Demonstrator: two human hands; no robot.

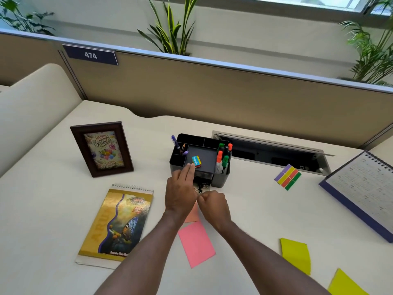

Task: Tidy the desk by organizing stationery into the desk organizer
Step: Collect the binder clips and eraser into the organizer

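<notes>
Markers (222,158) and eraser (196,161) are stowed in the desk organizer (221,182), touched by the straight-fingered left hand (180,188); the right hand (213,204) is curled, any hold untellable, and sticky notes (196,243) are left out.

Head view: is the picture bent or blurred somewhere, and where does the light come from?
Head view: the wide lens bows the partition; daylight enters by the window, top right; shadows on the desk are soft; the calendar print is too blurred to read.
</notes>
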